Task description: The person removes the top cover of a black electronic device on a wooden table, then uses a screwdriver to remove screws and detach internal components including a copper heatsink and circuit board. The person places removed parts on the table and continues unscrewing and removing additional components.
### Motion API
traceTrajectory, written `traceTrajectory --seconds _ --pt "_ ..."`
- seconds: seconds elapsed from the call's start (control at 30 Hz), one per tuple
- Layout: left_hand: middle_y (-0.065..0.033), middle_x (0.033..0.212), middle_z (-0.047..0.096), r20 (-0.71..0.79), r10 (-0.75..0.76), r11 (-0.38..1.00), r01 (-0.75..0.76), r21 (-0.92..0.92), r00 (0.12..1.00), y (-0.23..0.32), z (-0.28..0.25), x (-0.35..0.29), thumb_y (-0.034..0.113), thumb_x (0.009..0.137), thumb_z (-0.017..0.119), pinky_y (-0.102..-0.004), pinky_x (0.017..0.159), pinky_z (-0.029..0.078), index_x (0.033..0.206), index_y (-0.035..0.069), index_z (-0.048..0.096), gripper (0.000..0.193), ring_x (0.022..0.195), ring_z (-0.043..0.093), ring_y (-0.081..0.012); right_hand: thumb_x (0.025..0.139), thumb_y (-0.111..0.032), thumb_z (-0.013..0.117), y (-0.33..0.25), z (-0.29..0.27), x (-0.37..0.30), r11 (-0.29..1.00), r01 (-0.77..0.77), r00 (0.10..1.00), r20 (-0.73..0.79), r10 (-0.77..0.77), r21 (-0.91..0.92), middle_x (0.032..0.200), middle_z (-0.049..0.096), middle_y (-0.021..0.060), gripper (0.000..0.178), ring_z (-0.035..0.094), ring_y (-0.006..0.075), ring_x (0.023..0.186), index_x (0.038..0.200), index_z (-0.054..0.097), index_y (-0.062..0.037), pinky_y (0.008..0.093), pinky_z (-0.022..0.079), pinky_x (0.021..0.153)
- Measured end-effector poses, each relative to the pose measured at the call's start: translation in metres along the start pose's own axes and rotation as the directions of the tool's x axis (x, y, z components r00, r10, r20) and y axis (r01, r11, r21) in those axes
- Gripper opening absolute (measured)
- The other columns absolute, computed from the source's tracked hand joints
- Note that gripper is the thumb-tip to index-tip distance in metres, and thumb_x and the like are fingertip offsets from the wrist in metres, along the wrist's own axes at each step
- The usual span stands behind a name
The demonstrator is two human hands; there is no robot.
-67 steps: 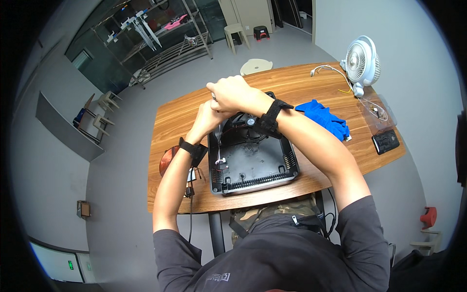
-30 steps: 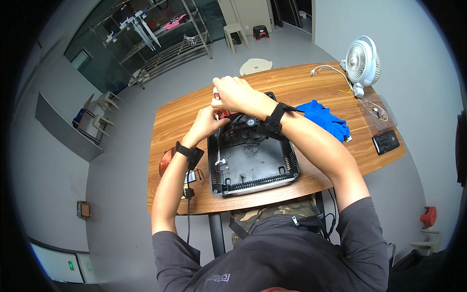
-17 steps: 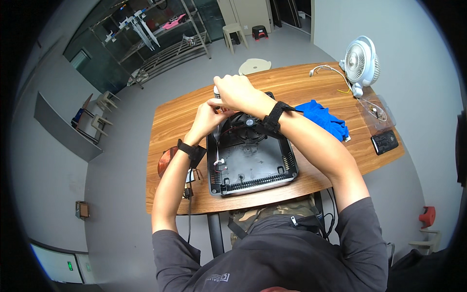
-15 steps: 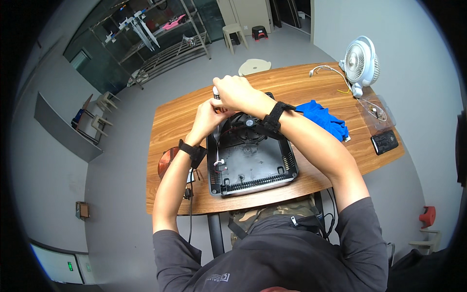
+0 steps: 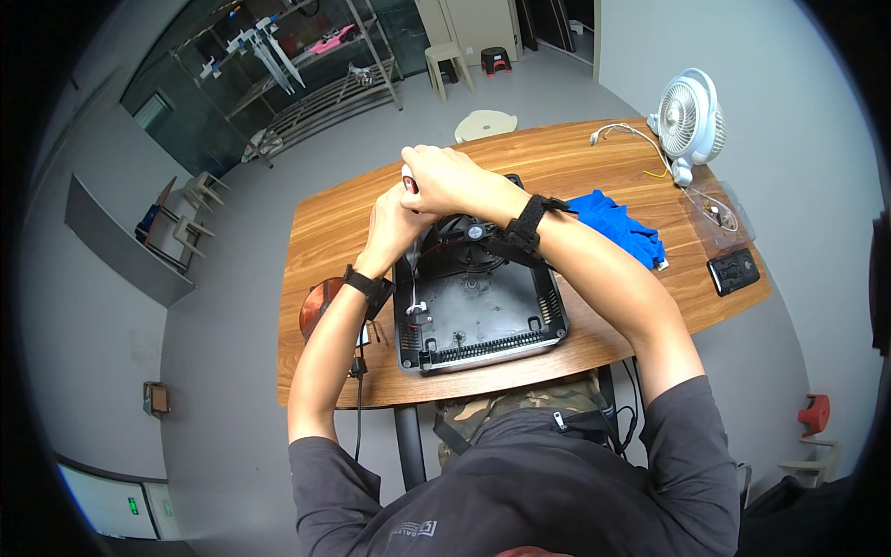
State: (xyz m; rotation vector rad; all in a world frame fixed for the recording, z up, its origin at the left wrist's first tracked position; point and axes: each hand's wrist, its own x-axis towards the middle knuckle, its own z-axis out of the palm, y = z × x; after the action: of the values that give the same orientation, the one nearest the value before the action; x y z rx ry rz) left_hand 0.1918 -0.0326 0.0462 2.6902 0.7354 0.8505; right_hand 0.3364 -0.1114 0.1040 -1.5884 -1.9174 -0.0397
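Observation:
A black, open appliance casing, shaped like an induction cooker's lower shell, lies on the wooden table in front of me. Inside it, toward the far side, sits a black cooling fan, with thin wires by the left wall. Above the casing's far left corner, my right hand is closed around the handle of a screwdriver; only its pale end with a reddish mark shows. My left hand is closed just below, its fingers bunched at the tool's lower part. The screwdriver's tip is hidden by the hands.
A copper coil lies beside my left forearm. Right of the casing is a crumpled blue cloth. A white fan, its cable, a clear plastic sheet and a black phone-like box occupy the table's right end.
Both hands stay at the casing's far left corner. The right hand has turned slightly about the handle, and the left has shifted a little, covering more of the tool.

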Motion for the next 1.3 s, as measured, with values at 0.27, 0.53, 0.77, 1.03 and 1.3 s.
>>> traceTrajectory --seconds 0.27,0.53,0.77,1.03,1.3 --pt "-0.0123 0.086 0.073 0.127 0.001 0.943 0.042 -0.331 0.992 -0.009 -0.006 -0.001 0.021 0.081 0.083 -0.0368 0.072 0.054 0.096 -0.001 0.068 0.03 0.079 0.07 -0.0235 0.079 -0.03 0.069 0.001 -0.009 -0.002 1.0 -0.016 0.995 0.097 0.014 0.027 0.105 0.063 0.0255 0.044 0.066 0.0439 0.095 0.103 0.056 0.0035 0.0504 0.055 0.083" --pt "-0.0109 0.076 0.07 0.145 -0.249 0.959 0.265 -0.104 0.958 0.025 -0.017 0.002 0.018 0.081 0.082 -0.0362 0.069 0.053 0.089 -0.003 0.067 0.027 0.072 0.068 -0.0228 0.081 -0.035 0.07 0.0 -0.008 0.001 0.99 -0.131 0.987 0.085 0.135 -0.048 0.101 0.068 0.0266 0.048 0.068 0.0446 0.096 0.108 0.057 0.0035 0.0509 0.055 0.085" --pt "-0.0077 0.073 0.069 0.174 -0.115 0.927 0.169 -0.336 0.978 -0.021 0.0 -0.003 0.022 0.082 0.083 -0.032 0.066 0.05 0.091 -0.001 0.07 0.028 0.067 0.06 -0.0139 0.08 -0.036 0.071 0.004 -0.003 -0.001 0.996 -0.087 0.996 0.013 0.087 -0.021 0.101 0.068 0.0266 0.053 0.067 0.0465 0.095 0.11 0.055 0.0045 0.0512 0.055 0.085" --pt "0.0001 0.072 0.063 0.074 -0.158 0.941 0.173 -0.292 0.985 0.009 -0.019 -0.004 0.021 0.081 0.084 -0.0282 0.06 0.044 0.092 0.001 0.071 0.027 0.065 0.052 -0.0075 0.085 -0.023 0.072 0.008 0.006 0.002 1.0 0.019 0.997 -0.08 -0.018 0.016 0.096 0.067 0.0296 0.04 0.067 0.0487 0.09 0.105 0.052 0.0056 0.0512 0.056 0.079" --pt "-0.0006 0.078 0.065 0.291 -0.109 0.962 0.174 -0.209 0.951 -0.018 -0.024 -0.015 0.016 0.079 0.084 -0.0268 0.063 0.047 0.1 0.001 0.072 0.029 0.066 0.055 -0.0088 0.086 -0.024 0.073 -0.004 -0.015 0.006 0.998 -0.023 0.995 -0.099 0.029 0.063 0.091 0.068 0.0288 0.039 0.068 0.0474 0.091 0.103 0.05 0.0045 0.0504 0.056 0.078"
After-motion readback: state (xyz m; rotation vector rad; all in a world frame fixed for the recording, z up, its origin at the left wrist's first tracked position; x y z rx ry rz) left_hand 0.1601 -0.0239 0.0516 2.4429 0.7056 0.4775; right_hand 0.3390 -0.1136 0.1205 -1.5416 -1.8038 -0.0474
